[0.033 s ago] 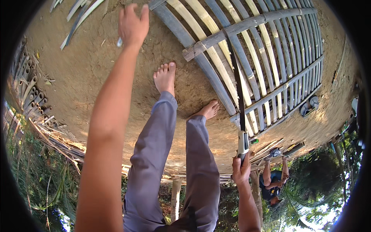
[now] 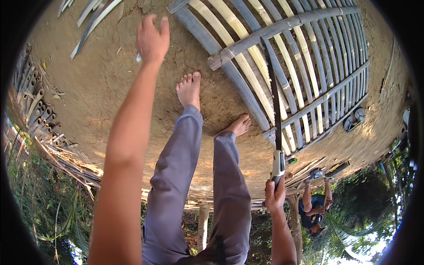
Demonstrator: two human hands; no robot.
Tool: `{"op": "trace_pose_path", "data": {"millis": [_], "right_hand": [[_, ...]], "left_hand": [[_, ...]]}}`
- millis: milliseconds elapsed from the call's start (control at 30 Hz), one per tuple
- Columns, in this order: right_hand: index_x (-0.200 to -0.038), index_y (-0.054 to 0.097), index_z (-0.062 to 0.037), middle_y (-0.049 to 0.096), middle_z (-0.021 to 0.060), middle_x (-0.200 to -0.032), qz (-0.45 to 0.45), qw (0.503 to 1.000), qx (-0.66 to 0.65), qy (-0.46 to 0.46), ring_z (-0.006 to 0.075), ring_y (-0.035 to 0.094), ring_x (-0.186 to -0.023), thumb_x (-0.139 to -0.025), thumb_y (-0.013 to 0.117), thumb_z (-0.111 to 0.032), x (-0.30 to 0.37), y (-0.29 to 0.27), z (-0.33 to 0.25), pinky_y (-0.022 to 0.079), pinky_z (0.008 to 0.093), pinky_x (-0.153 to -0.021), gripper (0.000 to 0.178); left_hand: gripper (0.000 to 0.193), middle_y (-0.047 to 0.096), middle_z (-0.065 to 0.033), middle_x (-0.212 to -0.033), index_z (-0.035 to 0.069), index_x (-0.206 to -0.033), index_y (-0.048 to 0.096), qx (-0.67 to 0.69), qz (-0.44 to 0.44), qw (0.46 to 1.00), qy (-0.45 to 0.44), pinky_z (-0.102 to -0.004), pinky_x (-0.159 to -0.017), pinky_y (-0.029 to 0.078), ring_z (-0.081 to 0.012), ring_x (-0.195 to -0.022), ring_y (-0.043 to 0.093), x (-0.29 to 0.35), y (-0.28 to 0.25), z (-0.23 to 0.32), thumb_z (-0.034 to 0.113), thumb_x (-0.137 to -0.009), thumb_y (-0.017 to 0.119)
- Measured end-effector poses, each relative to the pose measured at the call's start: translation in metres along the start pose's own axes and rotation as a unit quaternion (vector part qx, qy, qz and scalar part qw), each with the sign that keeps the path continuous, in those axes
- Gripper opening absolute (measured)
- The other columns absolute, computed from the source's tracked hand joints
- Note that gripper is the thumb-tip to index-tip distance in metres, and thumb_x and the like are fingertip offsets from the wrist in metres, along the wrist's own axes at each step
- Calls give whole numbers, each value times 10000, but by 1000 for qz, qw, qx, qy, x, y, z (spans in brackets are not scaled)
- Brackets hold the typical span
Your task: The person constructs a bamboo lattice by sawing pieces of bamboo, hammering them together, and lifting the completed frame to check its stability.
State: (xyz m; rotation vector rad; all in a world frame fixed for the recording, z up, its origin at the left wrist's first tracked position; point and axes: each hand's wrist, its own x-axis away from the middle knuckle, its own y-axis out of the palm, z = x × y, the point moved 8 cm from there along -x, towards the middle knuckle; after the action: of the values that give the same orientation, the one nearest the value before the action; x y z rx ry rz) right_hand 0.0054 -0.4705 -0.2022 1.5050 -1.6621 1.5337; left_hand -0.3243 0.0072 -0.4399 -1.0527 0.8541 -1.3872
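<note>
My right hand grips the pale and dark handle of a pruning saw. Its long toothed blade points away from me, over a slatted bamboo panel lying on the ground. My left hand is held out far left of the panel, back of the hand up, thumb apart and the other fingers bent and partly blurred. A small pale bit of something shows at its outer edge; the rest is hidden under the palm.
Loose split bamboo strips lie at the far left, and stacked bamboo tubes at the left edge. My bare feet stand on the dirt beside the panel. Sandals lie by its right side. Another person sits at the lower right.
My left hand has drawn slightly nearer, the pale bit moving along with it. The saw's blade tip has shifted slightly right; my right hand still grips it.
</note>
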Motion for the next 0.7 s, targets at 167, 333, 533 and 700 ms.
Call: {"op": "trace_pose_path", "data": {"millis": [167,333,533,700], "right_hand": [[-1125,545,-36,489,-34,-690,94,953,-237,160,56,472,-580,-1058,602,-311,86,4,20,399,269,-523,289],[-1036,539,-62,503,-25,-678,192,897,-315,243,60,468,-541,-1018,672,-228,162,19,39,383,271,-484,214],[-910,520,-72,459,-23,-720,291,812,-385,328,76,421,-640,-995,680,-184,213,78,61,381,286,-584,213],[-946,493,-117,435,-36,-661,339,724,-459,386,77,421,-520,-1008,666,-245,235,147,71,349,275,-471,224]], "left_hand": [[199,735,-154,-1030,135,-1091,688,-65,-350,934,18,-489,-816,556,-379,-979,708,165,-6,-27,290,-978,636],[285,760,-141,-1050,99,-1111,707,-161,-473,866,-13,-478,-844,561,-365,-996,721,217,-61,-32,334,-965,642],[300,761,-131,-1069,134,-1144,714,-222,-451,864,42,-465,-871,556,-348,-1018,719,154,-123,-31,361,-981,605],[329,763,-158,-1035,103,-1151,719,-247,-406,875,90,-462,-856,556,-346,-991,731,64,-157,-14,359,-973,617]]}}
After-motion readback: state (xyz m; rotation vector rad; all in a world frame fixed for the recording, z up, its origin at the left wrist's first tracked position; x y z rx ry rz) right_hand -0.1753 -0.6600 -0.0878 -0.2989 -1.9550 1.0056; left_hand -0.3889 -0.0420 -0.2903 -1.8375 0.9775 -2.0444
